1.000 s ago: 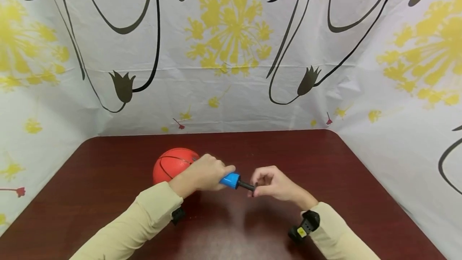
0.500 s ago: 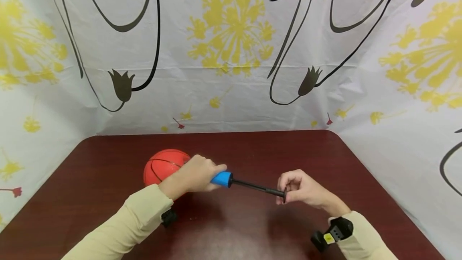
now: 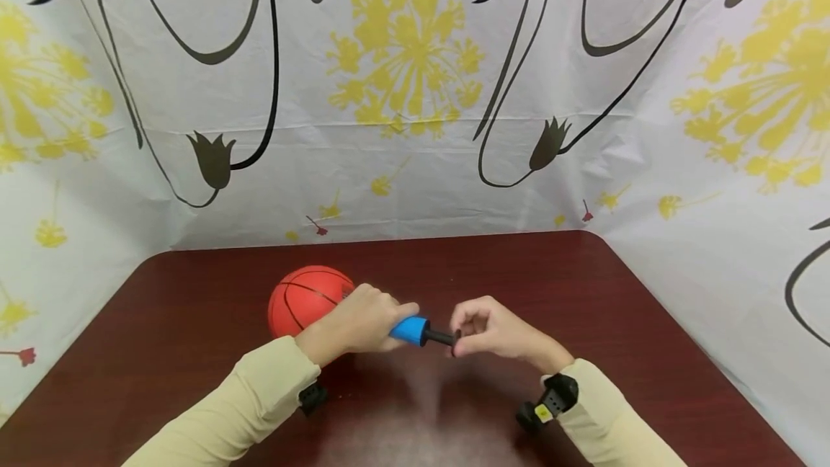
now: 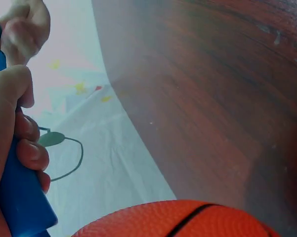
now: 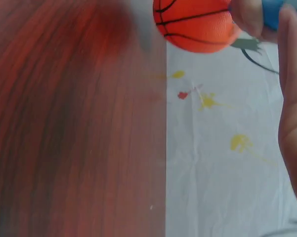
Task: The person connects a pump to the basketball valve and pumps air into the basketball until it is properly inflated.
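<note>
My left hand grips the blue barrel of a hand pump, its fingers wrapped round it. From the barrel's right end a short length of black rod shows. My right hand pinches the black handle at the rod's end between thumb and fingers. Just behind the left hand is an orange-red basketball with black lines, partly covered by that hand. In the left wrist view the pump barrel runs down beside the basketball. The pump's far end is hidden in the head view.
Both hands are over a dark red-brown wooden table. A white cloth with yellow and dark flower prints hangs round its back and sides. Each wrist wears a black camera, such as the right wrist camera.
My right hand drew the pump rod far out to the right, then pushed it back left toward the barrel. The left hand and basketball shifted slightly left, then back right.
</note>
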